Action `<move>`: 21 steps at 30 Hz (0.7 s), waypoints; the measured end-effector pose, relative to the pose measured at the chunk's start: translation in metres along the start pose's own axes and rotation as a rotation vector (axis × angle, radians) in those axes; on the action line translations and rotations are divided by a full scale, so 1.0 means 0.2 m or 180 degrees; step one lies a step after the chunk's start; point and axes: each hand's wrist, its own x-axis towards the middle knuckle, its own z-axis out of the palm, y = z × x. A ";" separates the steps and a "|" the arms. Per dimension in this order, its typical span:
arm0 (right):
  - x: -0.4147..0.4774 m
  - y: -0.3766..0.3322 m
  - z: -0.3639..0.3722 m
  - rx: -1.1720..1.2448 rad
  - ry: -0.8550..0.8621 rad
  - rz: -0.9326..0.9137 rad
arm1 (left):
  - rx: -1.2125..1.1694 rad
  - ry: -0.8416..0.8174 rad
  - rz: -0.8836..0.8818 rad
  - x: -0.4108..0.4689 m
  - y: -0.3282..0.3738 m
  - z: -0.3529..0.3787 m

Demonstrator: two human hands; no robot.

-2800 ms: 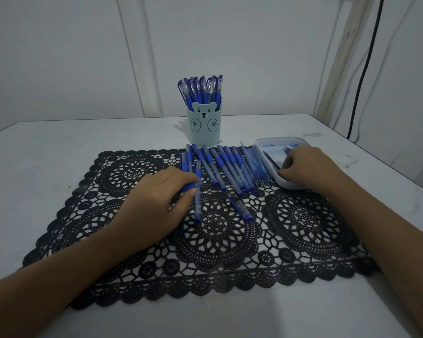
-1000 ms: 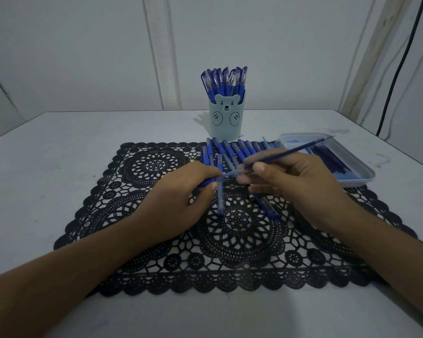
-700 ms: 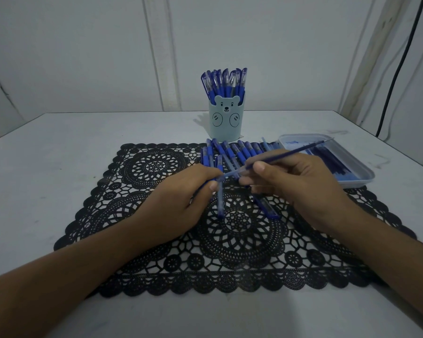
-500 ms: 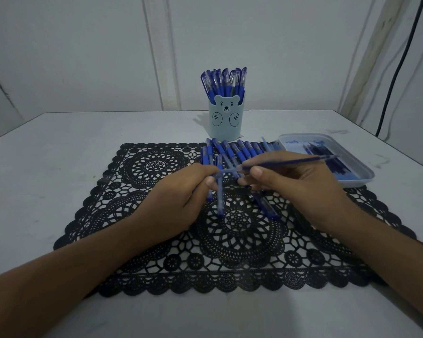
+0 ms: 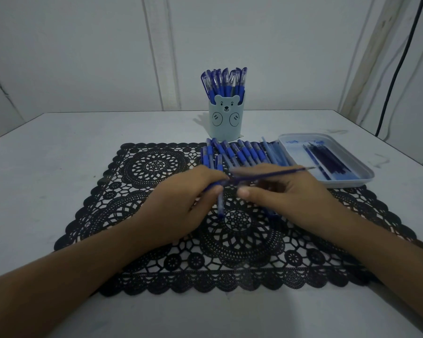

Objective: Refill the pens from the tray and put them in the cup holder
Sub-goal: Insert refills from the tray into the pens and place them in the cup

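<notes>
We see both hands meeting over the middle of the black lace mat [image 5: 242, 242] on the white counter [image 5: 59, 167]. The left hand [image 5: 178, 203] has its fingers closed around a blue pen barrel [image 5: 211, 187]. The right hand [image 5: 286, 193] pinches a thin dark refill [image 5: 269, 175] whose near end meets the barrel's open end, its tip pointing toward the tray [image 5: 362, 178]. The tray sits at the mat's right far corner and holds more dark refills [image 5: 325, 159]. A row of blue pens [image 5: 242, 154] lies on the mat just behind our hands. Behind them stands the pale bear-faced cup holder [image 5: 226, 119], filled with capped pens [image 5: 224, 81].
</notes>
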 end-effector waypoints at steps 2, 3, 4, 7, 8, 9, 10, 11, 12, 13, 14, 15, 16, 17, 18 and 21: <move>0.02 0.04 -0.02 -0.0647 -0.0090 -0.0019 | -0.0045 0.0313 -0.0158 0.01 -0.01 0.00; 0.03 0.06 -0.03 -0.1118 -0.0125 -0.0102 | -0.0066 0.0416 -0.0224 0.01 -0.01 0.00; 0.03 0.08 -0.04 -0.1601 -0.0166 -0.0199 | -0.0083 0.0466 -0.0270 0.01 -0.02 0.00; 0.02 0.13 -0.01 -0.2478 -0.0264 -0.0373 | -0.0034 0.0450 -0.0263 0.01 -0.01 0.00; 0.02 0.14 0.00 -0.2539 -0.0271 -0.0381 | -0.0011 0.0445 -0.0241 0.01 -0.01 0.00; 0.02 0.13 0.01 -0.2545 -0.0241 -0.0406 | 0.0002 0.0443 -0.0228 0.01 -0.01 0.00; 0.02 0.13 0.01 -0.2552 -0.0191 -0.0449 | 0.0008 0.0441 -0.0224 0.01 -0.01 0.00; 0.03 0.13 0.01 -0.2570 -0.0149 -0.0476 | 0.0011 0.0437 -0.0224 0.01 -0.02 0.00; 0.03 0.13 0.01 -0.2597 -0.0131 -0.0477 | 0.0013 0.0434 -0.0219 0.01 -0.02 0.00; 0.03 0.14 0.01 -0.2626 -0.0127 -0.0479 | 0.0014 0.0431 -0.0212 0.01 -0.02 0.01; 0.03 0.14 0.01 -0.2650 -0.0125 -0.0485 | 0.0016 0.0431 -0.0202 0.01 -0.02 0.01; 0.03 0.15 0.01 -0.2647 -0.0113 -0.0501 | 0.0016 0.0432 -0.0195 0.01 -0.02 0.01; 0.03 0.15 0.01 -0.2608 -0.0078 -0.0539 | 0.0018 0.0434 -0.0189 0.01 -0.02 0.01; 0.03 0.15 0.01 -0.2516 0.0002 -0.0582 | 0.0020 0.0434 -0.0185 0.01 -0.02 0.01; 0.04 0.14 0.01 -0.2369 0.0145 -0.0616 | 0.0025 0.0436 -0.0179 0.01 -0.02 0.01; 0.04 0.11 -0.02 -0.1771 0.0827 -0.0589 | 0.0004 0.0450 -0.0182 0.01 -0.01 0.00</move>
